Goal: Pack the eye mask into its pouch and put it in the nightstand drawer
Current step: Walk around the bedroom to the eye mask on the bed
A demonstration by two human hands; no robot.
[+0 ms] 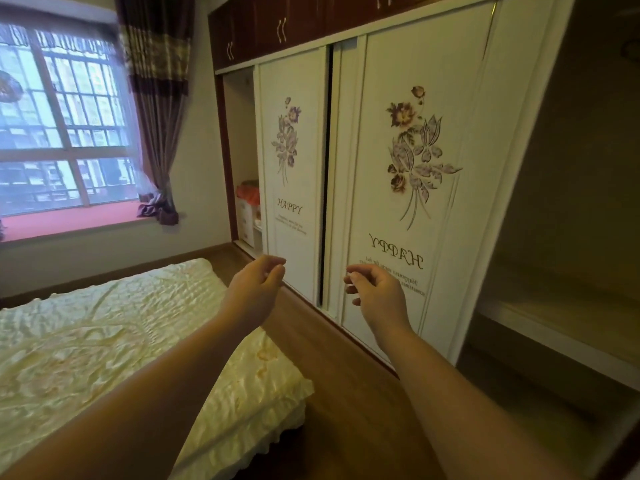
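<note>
Both hands — left (pixel 258 284), right (pixel 375 292) — loosely curled, each grip empty, before wardrobe (pixel 408 168).

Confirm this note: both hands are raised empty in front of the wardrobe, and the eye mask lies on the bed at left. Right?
Not quite. The head view shows no eye mask on the bed; its cover is bare. The rest holds: left hand and right hand are raised empty before the wardrobe.
</note>
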